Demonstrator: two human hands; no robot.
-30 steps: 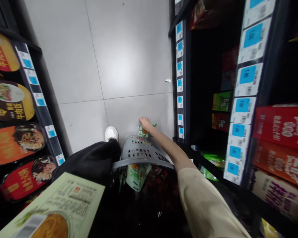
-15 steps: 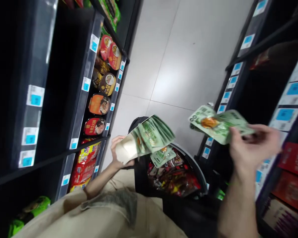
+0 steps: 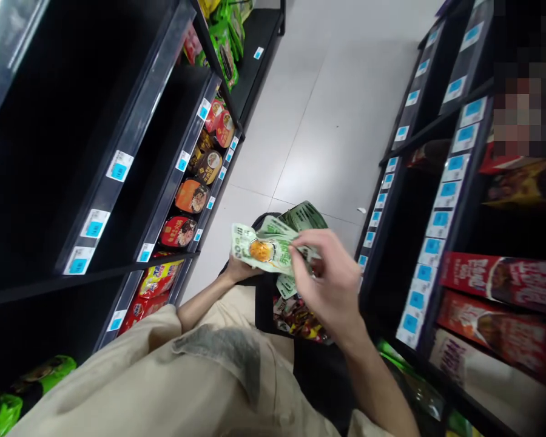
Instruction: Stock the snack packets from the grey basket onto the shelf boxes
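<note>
My right hand [image 3: 332, 276] pinches a light green food packet [image 3: 261, 249] with an orange food picture by its right end. Another green packet shows just behind it. Beneath them, my left hand [image 3: 242, 270] is wrapped round the carton of green packets; its fingers are mostly hidden, and the carton itself is covered. A fanned stack of green packets [image 3: 304, 215] sticks out past the far side. Below the hands, a basket holds red and dark snack packs [image 3: 295, 312], with a green packet [image 3: 286, 286] on top.
Black shelves with price tags stand on both sides. The left one carries tub meals [image 3: 193, 195] and red-yellow bags [image 3: 161, 279]. On the right are red boxes [image 3: 500, 279]. Grey tiled floor [image 3: 295, 139] runs between them, with a small white scrap [image 3: 361, 210] on it.
My right hand has moved left from beside the right shelf, bringing its green packets over the carton in my left hand. The view has shifted, showing more of the right shelf.
</note>
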